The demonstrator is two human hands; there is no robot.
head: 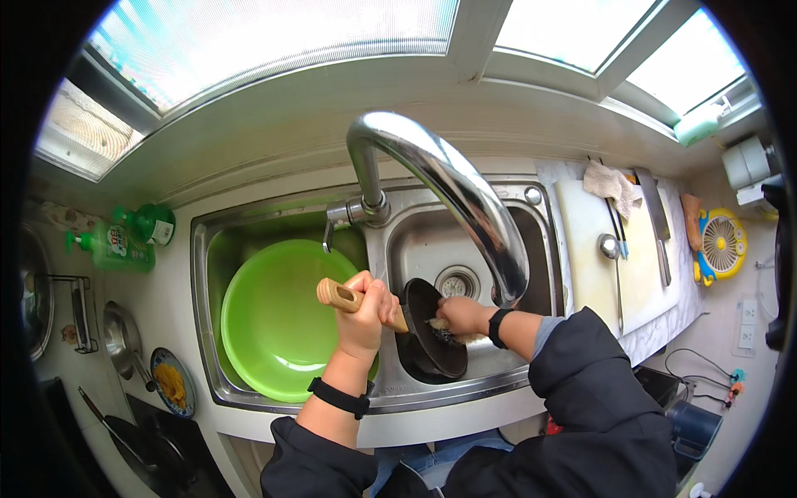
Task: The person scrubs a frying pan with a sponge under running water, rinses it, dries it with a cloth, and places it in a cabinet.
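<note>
My left hand (367, 311) grips the wooden handle (341, 295) of a dark frying pan (426, 305), which is tilted on its side over the right sink basin (429, 243). Inside the pan, my right hand (459, 314) is closed on a pale, fibrous scrubber (441, 324), mostly hidden by the fingers. A green plastic basin (280, 311) holding liquid fills much of the left sink bowl. The chrome faucet (436, 155) arches over the right bowl, its spout end close to my right wrist. Black bands circle both wrists.
Right of the sink, a white cutting board (579, 249) carries a ladle (609, 246), a cleaver (652, 202) and a cloth (611, 187). Green soap bottles (124, 247), a metal pan (122, 336) and a plate of yellow food (171, 386) stand left. A small yellow fan (721, 244) sits far right.
</note>
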